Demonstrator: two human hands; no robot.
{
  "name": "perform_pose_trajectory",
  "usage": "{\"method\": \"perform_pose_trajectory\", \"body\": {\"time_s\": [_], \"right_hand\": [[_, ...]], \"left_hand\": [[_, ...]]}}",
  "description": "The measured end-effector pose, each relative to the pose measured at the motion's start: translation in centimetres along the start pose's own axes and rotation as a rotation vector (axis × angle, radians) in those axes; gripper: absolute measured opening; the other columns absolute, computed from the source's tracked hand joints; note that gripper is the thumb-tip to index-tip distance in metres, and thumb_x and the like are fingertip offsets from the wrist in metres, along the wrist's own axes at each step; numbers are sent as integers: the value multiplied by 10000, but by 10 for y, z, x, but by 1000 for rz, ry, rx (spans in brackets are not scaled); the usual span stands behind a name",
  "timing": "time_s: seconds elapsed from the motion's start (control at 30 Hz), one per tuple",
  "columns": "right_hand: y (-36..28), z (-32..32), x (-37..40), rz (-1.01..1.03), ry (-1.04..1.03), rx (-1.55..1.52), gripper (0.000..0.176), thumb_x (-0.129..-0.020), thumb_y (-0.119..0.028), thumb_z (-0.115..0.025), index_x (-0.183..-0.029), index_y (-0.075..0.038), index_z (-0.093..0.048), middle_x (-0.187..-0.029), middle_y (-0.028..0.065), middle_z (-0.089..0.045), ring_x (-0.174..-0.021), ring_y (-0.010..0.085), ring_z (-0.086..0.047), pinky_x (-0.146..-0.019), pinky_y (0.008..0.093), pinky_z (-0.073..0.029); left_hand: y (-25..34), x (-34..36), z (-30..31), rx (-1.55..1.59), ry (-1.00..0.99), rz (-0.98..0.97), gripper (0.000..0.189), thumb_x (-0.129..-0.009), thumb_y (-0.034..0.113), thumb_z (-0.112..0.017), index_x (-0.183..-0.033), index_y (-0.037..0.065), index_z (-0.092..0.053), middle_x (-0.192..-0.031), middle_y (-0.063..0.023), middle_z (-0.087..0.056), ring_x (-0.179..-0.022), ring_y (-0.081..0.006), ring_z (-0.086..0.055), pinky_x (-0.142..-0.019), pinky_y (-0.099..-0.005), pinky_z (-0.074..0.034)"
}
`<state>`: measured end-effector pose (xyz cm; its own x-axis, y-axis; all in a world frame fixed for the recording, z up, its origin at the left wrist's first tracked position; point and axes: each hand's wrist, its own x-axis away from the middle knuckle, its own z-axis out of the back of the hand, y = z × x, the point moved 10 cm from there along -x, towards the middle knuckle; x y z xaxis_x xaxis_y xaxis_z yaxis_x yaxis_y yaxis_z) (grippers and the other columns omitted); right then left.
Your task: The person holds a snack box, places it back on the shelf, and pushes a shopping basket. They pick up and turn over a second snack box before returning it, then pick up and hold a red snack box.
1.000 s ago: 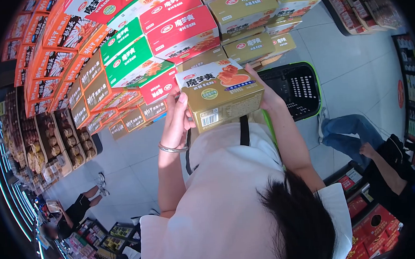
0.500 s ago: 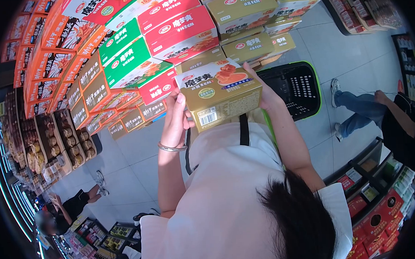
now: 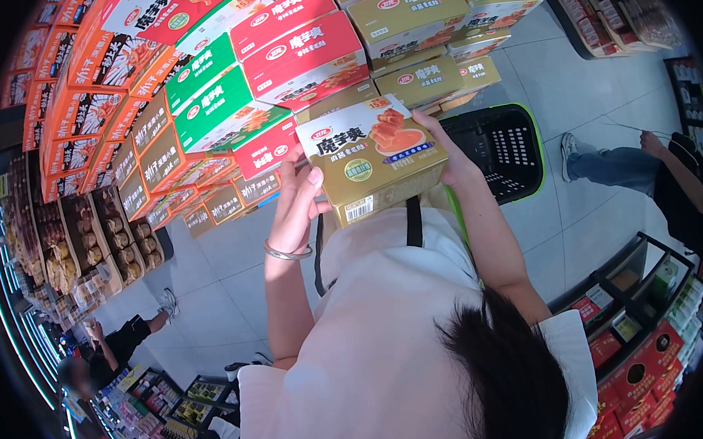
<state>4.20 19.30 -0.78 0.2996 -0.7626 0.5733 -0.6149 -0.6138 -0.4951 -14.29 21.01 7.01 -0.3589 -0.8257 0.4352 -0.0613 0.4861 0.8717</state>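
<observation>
Between my hands is a gold snack box (image 3: 384, 150) with a picture of food and white lettering, its large printed face turned up. My left hand (image 3: 296, 198), with a silver bangle at the wrist, grips the box's left side, thumb at its edge. On the opposite side, my right hand (image 3: 453, 154) closes around the far right corner; part of its fingers is hidden behind the box. Just beyond the box, matching gold boxes (image 3: 408, 14) are stacked beside red boxes (image 3: 303, 51) and green boxes (image 3: 218, 107).
A black shopping basket (image 3: 511, 151) with a green rim is at my right. Orange boxes (image 3: 95, 110) form the left part of the stack. One person (image 3: 643, 172) stands at the right, another (image 3: 124, 347) at the lower left. Shelves (image 3: 90, 241) line the left.
The gold box has tilted so its large printed face shows more and its barcode side less. Both hands keep their hold. The person at the right has shifted their legs.
</observation>
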Motion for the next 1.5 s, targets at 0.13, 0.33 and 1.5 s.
{"method": "perform_pose_trajectory", "body": {"time_s": [0.13,0.33,1.5], "right_hand": [[-3,-1,0,32,-10,-6,698,-947,-524,-532,-1441,-46,-408,-1383,138,-533,-1255,205,-544,-1025,338,-465],[-10,-5,2,63,-6,31,680,-967,-498,-516,-1466,-59,-371,-1412,118,-508,-1275,196,-525,-1041,335,-454],[-47,73,15,716,-353,-308,630,-976,-509,-511,-1416,-66,-432,-1374,97,-557,-1225,242,-561,-1026,436,-458]], "left_hand": [[5,0,-4,-5,-1,-10,695,-976,384,-558,-1472,66,-190,-1321,-172,-479,-1094,-196,-619,-828,-375,-582],[0,-4,1,-15,27,37,673,-979,398,-550,-1463,74,-213,-1332,-175,-484,-1062,-198,-645,-832,-374,-582],[59,85,-154,-943,32,-1551,222,-723,136,-741,-927,75,-676,-1131,-76,-621,-1023,-209,-569,-882,-378,-499]]}}
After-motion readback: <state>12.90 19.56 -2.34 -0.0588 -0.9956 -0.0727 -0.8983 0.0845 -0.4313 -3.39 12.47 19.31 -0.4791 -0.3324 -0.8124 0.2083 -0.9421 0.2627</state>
